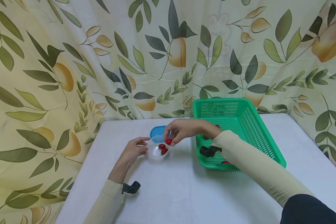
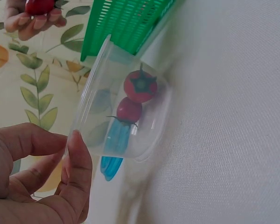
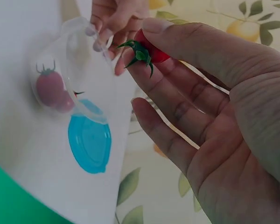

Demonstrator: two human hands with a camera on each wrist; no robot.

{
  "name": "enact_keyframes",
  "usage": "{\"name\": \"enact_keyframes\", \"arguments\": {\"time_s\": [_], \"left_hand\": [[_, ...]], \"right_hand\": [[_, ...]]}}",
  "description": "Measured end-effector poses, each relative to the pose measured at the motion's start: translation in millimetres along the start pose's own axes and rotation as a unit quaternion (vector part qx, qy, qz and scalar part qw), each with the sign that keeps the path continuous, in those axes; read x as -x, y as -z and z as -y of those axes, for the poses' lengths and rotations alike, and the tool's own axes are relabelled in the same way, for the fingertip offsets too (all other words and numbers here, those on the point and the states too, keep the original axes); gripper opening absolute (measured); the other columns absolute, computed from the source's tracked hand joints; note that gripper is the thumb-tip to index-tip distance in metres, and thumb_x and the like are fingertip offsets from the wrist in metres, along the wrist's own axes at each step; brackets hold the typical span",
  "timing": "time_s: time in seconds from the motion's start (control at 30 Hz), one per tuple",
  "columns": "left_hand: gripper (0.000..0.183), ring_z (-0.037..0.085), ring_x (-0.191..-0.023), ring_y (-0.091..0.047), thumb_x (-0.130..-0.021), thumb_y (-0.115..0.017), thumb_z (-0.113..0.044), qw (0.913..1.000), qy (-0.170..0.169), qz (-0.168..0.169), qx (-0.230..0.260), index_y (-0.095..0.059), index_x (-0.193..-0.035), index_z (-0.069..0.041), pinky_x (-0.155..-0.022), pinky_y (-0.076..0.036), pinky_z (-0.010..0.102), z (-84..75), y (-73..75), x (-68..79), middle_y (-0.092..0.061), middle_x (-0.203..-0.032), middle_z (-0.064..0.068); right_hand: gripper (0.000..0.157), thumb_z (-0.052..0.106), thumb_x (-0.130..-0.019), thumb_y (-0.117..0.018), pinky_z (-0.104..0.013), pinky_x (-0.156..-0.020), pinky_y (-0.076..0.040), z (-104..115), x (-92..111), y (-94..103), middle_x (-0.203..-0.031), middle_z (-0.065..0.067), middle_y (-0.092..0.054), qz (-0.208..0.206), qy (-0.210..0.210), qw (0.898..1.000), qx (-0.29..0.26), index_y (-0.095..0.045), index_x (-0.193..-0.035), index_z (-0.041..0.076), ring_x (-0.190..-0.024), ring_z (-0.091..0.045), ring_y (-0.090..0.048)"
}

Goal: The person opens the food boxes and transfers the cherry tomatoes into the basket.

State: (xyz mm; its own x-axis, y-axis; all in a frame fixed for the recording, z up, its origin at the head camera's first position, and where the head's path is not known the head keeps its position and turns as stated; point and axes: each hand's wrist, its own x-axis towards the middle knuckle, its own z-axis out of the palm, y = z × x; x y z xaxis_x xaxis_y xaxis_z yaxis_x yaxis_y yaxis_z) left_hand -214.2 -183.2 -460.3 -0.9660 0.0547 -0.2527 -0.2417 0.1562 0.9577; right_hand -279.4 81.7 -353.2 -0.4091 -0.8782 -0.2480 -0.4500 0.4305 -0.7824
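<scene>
My left hand (image 1: 132,151) pinches the rim of a clear plastic tub (image 2: 93,116) between thumb and fingers. Inside the tub lie two small red tomatoes, one (image 2: 140,88) with its green star-shaped stem end showing, the other (image 2: 129,109) against it. Above the tub's far right side, my right hand (image 1: 186,127) holds another small red tomato (image 3: 153,50) between thumb and fingertips, its green calyx pointing outward. A blue lid (image 3: 89,144) lies beside the tub on its far side.
A green perforated basket (image 1: 264,133) stands on the white-covered table (image 1: 190,193) at the right, under my right forearm. Some red tomatoes (image 1: 225,162) show in it, partly hidden by the arm. Behind the table hangs a leaf-and-fruit patterned curtain (image 1: 162,90).
</scene>
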Motion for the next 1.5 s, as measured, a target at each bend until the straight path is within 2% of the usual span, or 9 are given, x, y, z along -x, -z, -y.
{"name": "enact_keyframes", "arguments": {"time_s": [0.3, 0.77, 1.07, 1.33, 1.5], "left_hand": [[0.046, 0.021, -0.087, -0.058, -0.091, -0.061, 0.009, 1.0000, 0.001, -0.001, -0.007, -0.063, -0.136, -0.003, -0.075, -0.058, 0.023, 0.1, 0.5, -0.2, -0.053, -0.116, 0.020], [0.044, 0.024, -0.091, -0.058, -0.092, -0.062, 0.007, 0.9998, 0.003, -0.008, -0.016, -0.066, -0.133, -0.008, -0.078, -0.059, 0.025, 0.5, 0.0, -0.1, -0.054, -0.117, 0.019], [0.045, 0.024, -0.091, -0.057, -0.091, -0.063, 0.008, 0.9999, 0.004, -0.009, -0.013, -0.065, -0.134, -0.006, -0.078, -0.059, 0.025, 1.4, 0.5, -0.9, -0.053, -0.117, 0.020], [0.046, 0.024, -0.090, -0.058, -0.090, -0.063, 0.008, 0.9999, 0.003, -0.004, -0.010, -0.065, -0.134, -0.005, -0.077, -0.059, 0.025, 0.7, 1.7, -0.9, -0.053, -0.118, 0.021], [0.046, 0.023, -0.090, -0.058, -0.091, -0.063, 0.009, 1.0000, 0.002, -0.001, -0.008, -0.064, -0.134, -0.004, -0.076, -0.059, 0.024, 0.9, 2.2, -1.2, -0.053, -0.118, 0.021]], "right_hand": [[0.028, 0.014, -0.091, -0.077, -0.036, -0.094, -0.058, 0.9, 27.0, 10.6, -0.117, -0.002, -0.069, -0.019, 0.000, 1.000, -0.020, -0.069, -0.117, 0.014, -0.108, -0.019, -0.069], [0.029, 0.017, -0.090, -0.078, -0.040, -0.098, -0.056, -3.5, 65.7, 21.2, -0.116, -0.001, -0.069, -0.062, -0.004, 0.998, -0.001, -0.069, -0.118, 0.016, -0.108, -0.020, -0.068], [0.030, 0.017, -0.090, -0.078, -0.038, -0.097, -0.057, -8.4, 88.2, 27.6, -0.117, -0.002, -0.070, -0.088, -0.011, 0.996, -0.004, -0.069, -0.118, 0.016, -0.109, -0.021, -0.068], [0.029, 0.016, -0.092, -0.075, -0.035, -0.096, -0.056, -24.3, 111.4, 34.5, -0.118, -0.007, -0.070, -0.100, -0.015, 0.995, -0.015, -0.068, -0.120, 0.014, -0.111, -0.022, -0.067], [0.031, 0.015, -0.092, -0.075, -0.032, -0.094, -0.057, -34.6, 126.2, 37.6, -0.119, -0.014, -0.069, -0.103, -0.010, 0.994, -0.031, -0.067, -0.121, 0.007, -0.113, -0.030, -0.067]]}}
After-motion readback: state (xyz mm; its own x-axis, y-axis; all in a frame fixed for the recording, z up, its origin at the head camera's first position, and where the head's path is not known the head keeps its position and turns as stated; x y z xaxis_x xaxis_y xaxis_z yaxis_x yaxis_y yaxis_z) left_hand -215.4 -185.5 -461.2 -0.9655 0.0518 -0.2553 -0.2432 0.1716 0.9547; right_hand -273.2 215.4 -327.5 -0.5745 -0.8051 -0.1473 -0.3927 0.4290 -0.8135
